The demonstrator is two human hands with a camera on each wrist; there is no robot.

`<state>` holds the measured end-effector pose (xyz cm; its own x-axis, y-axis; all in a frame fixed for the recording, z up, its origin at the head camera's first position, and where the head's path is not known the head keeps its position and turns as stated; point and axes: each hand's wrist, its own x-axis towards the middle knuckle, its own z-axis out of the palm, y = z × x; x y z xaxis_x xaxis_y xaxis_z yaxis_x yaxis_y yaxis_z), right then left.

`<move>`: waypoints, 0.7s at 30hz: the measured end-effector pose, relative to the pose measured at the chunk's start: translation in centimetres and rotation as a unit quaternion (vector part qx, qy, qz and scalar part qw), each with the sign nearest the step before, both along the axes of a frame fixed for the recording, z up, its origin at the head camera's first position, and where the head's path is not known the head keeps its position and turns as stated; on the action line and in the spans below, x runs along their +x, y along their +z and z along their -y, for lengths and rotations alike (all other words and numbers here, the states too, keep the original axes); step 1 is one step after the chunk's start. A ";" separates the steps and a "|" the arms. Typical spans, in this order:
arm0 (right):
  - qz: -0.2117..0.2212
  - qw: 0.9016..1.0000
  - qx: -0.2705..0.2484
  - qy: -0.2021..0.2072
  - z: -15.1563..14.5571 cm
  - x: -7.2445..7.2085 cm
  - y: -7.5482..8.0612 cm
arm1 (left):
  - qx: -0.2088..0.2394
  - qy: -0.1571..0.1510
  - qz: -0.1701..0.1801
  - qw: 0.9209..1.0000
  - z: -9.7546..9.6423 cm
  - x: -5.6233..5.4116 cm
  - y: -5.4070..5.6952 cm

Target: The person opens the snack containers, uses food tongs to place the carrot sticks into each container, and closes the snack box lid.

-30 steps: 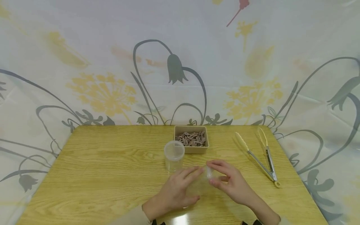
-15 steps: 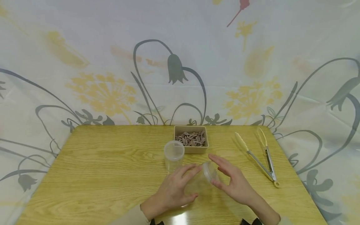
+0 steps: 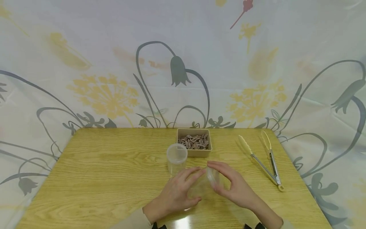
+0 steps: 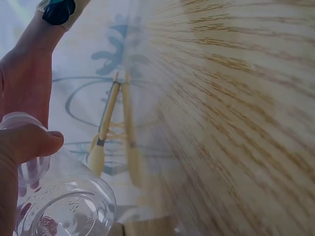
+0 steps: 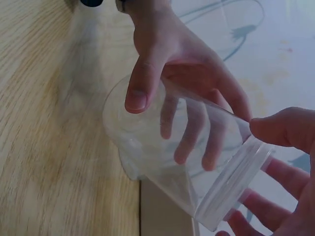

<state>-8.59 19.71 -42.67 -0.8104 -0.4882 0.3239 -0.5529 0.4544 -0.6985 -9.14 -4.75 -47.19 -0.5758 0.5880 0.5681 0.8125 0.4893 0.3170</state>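
A clear plastic jar point(image 5: 152, 147) lies tilted on its side between both hands, above the table. My left hand point(image 3: 180, 192) grips its body, the thumb on the near side and the other fingers showing through the far wall in the right wrist view. On the jar's right end sits a ridged clear screw lid point(image 5: 234, 184). My right hand point(image 3: 235, 187) curls round this lid, thumb on one side and fingers on the other. The jar's round, embossed base point(image 4: 69, 211) shows in the left wrist view. No contents are visible inside the jar.
A second clear jar point(image 3: 176, 156) stands upright just beyond my left hand. Behind it is a beige box point(image 3: 197, 153) with grey-brown dried pieces point(image 3: 195, 141). Metal tongs point(image 3: 266, 165) with cream tips lie spread at the right. A patterned cloth point(image 3: 120, 63) hangs behind the wooden table point(image 3: 100, 168).
My right fingers spread away from the lid half a second ago and are now round it again. My left hand keeps its hold on the jar, nearly still.
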 end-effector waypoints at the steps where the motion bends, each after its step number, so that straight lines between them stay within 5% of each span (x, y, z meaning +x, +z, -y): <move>1: 0.000 1.000 0.000 0.005 -0.1 0.0 0.0 | -0.001 0.000 0.004 1.000 0.0 0.0 0.0; 15: 0.070 0.994 0.014 -0.088 0.9 0.3 0.9 | -0.005 -0.009 -0.020 1.000 0.2 -0.3 0.1; 21: 0.073 0.995 0.005 -0.074 1.0 0.4 0.8 | -0.008 -0.005 -0.016 1.000 0.2 -0.3 0.0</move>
<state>-8.22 18.74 -41.88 -0.9113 -0.3630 0.1944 -0.3735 0.5299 -0.7614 -9.39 -4.91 -47.21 -0.5512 0.6030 0.5767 0.8272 0.4856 0.2829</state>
